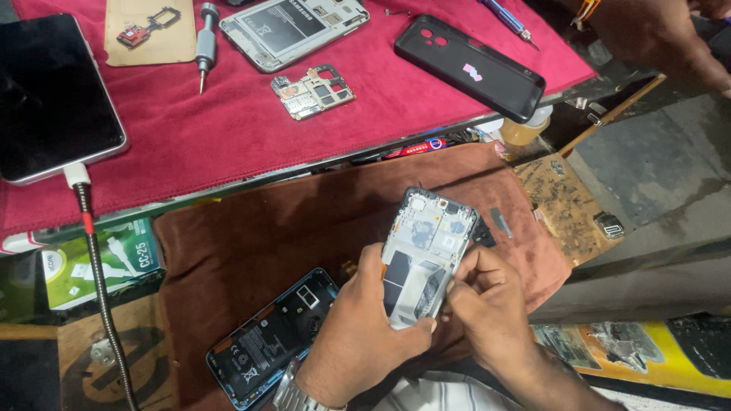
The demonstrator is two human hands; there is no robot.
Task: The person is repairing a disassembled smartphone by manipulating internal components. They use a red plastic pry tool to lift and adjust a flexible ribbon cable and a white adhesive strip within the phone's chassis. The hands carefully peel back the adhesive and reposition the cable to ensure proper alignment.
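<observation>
From above, the left hand grips an opened phone frame from below, tilting it up over the brown cloth, seemingly to steady it. The right hand pinches at its lower edge, fingers closed on something too small to tell. A blue phone lies open just beside. A green-and-white box sits under the red mat.
</observation>
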